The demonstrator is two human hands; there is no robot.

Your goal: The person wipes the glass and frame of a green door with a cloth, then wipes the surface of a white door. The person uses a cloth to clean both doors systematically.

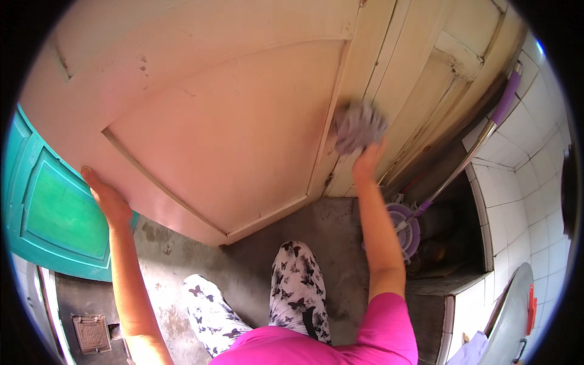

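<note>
A large pale cream-pink panelled door (237,115) stands in front of me, swung out at an angle. My left hand (111,201) holds its outer edge; the thumb side shows on the face and the other fingers are hidden behind. A crumpled grey cloth (360,126) is bunched in my right hand (368,161), pressed near the hinge side where the door meets the cream wooden frame (401,91). The cloth looks slightly blurred. Small dark marks and worn spots show on the wood.
A green panelled door (55,201) is at the left. On the right, a purple-and-silver mop handle (468,158) leans over a purple-and-white basket (404,231) by a dark recess. White tiles (517,207) line that wall, with a large round lid (511,316) below. Grey concrete floor (243,258) lies under me.
</note>
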